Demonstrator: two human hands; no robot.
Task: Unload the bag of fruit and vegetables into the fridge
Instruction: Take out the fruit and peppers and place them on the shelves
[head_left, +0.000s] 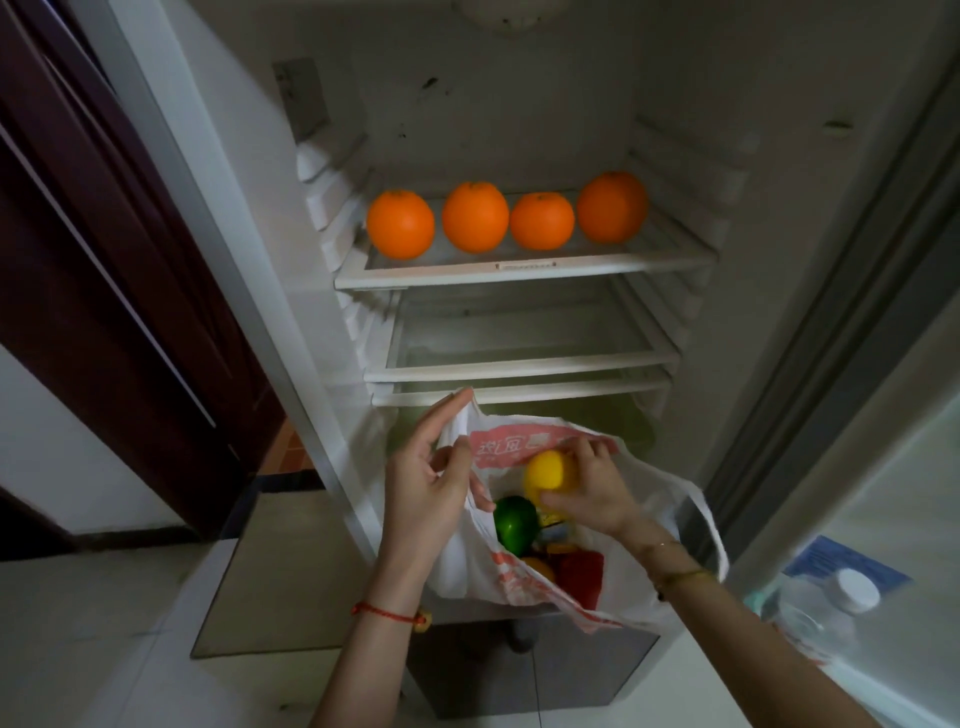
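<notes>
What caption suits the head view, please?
Right hand lifts a yellow fruit from the bag; four oranges shelved.

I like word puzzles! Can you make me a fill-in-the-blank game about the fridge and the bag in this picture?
1. The top shelf of the fridge holds ____ oranges.
2. The right hand grips a fruit whose colour is ____.
3. The left hand holds open the white plastic ____.
4. Just below the yellow fruit in the bag sits a round item coloured ____.

Missing words: four; yellow; bag; green
</notes>
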